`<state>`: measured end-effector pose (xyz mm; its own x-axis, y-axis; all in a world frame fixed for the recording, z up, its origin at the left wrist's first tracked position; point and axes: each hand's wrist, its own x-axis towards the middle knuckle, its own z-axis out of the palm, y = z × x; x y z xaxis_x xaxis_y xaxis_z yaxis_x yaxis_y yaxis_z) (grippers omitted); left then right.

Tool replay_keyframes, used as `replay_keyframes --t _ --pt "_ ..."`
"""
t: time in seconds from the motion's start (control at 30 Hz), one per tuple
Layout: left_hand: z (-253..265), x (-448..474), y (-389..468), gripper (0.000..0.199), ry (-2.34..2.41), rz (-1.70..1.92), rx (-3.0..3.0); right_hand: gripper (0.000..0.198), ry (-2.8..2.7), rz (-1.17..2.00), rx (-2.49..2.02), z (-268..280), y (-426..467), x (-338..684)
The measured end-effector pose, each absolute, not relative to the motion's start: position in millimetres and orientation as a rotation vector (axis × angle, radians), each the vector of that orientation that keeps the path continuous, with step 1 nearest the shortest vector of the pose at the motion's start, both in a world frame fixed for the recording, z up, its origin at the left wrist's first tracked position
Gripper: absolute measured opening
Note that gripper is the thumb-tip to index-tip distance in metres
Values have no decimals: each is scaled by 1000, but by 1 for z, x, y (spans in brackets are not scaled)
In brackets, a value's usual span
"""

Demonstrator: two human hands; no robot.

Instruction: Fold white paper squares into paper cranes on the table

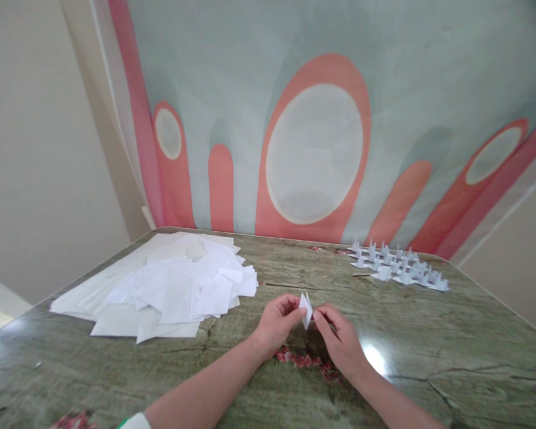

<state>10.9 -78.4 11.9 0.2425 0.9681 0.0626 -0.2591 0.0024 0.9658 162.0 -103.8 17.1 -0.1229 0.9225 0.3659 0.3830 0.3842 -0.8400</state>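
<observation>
In the left hand (272,325), a small folded paper (307,310)

At far left on the table (429,333), a wide pile of loose sheets (174,292), all white. Lies flat and overlapping, corners jutting out; probably set to that side to be reachable without crowding the fingers.

Next along, near the middle, a narrow pinch from the left hand: grips the folded paper between thumb and fingers. Holds it upright, points up, probably for a good view of the folds and to leave the right edge reachable.

Just beside that, the right hand (339,333): narrow, thumb and forefinger drawn together at the paper's right edge. Cannot tell whether gripping or merely touching; likely so near to steady or shape that edge.

At far right, toward the back, a cluster of small folded shapes (406,275). Stand in close rows, tips upward, well apart from the loose sheets, seemingly to avoid mixing or crushing.
</observation>
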Motion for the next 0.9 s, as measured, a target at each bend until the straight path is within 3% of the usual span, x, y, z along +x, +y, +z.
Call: replay_keyframes --t 0.9 --pt "15 9 -79 36 809 1151 1039 18 -1695 682 -1117 15 -104 165"
